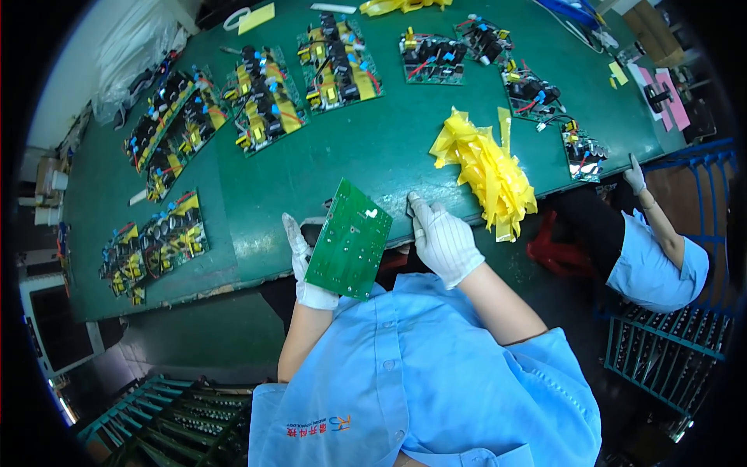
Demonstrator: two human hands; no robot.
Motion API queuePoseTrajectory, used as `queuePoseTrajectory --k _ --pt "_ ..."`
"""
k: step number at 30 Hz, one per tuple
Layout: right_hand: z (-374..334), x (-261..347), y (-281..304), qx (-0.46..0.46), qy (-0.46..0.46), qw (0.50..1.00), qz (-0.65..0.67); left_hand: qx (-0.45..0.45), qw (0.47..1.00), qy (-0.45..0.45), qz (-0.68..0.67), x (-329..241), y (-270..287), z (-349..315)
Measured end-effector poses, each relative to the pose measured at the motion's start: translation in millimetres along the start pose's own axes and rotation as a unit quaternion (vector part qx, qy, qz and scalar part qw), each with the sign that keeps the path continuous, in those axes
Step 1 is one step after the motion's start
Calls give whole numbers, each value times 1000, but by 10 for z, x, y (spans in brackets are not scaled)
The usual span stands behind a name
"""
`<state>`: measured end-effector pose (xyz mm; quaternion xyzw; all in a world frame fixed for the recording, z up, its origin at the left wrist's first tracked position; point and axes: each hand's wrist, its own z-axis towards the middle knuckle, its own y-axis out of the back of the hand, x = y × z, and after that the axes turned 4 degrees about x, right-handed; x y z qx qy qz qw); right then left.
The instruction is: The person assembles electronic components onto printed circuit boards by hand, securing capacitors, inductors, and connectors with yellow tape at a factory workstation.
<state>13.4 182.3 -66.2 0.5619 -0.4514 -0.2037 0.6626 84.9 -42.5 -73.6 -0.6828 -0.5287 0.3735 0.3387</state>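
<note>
A green circuit board (pixel 350 241) stands tilted in front of my chest, its solder side facing up toward me. My left hand (pixel 305 268), in a white glove, grips it from the left edge, with part of the fingers hidden behind it. Dark parts show a little past the board's left edge. My right hand (pixel 445 240), in a striped white glove, is just right of the board at the table's front edge, apart from it. Its fingers are curled and pressed together; whether something small sits at the fingertips I cannot make out. A heap of yellow tape strips (pixel 490 167) lies just beyond the right hand.
Several assembled circuit boards (pixel 338 62) stand across the green table (pixel 257 191), left, back and right. At the right, a co-worker in a blue shirt (pixel 657 265) rests a gloved hand (pixel 635 175) at the table's edge. Metal racks (pixel 171 424) stand at the lower left and right (pixel 661 358).
</note>
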Motion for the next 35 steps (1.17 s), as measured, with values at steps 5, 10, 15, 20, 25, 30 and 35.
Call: queuePoseTrajectory --k 5,10,15,20,25,30,35 --pt "56 -12 -126 -69 -9 995 66 76 997 1 -7 -80 -32 43" --pt "60 -42 -99 -60 4 993 105 -23 981 -122 149 -78 -171 44" --pt "44 -79 -85 -76 8 988 136 9 975 -116 188 -150 -118 26" --pt "1 -163 -63 -81 31 982 170 1 947 -163 276 17 -324 70" --pt "-29 -268 -91 -58 80 974 205 5 921 -203 333 67 -1091 226" --pt "-39 -369 -65 -64 125 957 255 178 811 -271 487 280 -2344 935" --pt "8 -419 -187 -59 138 945 290 249 706 -265 608 1184 -3377 2148"
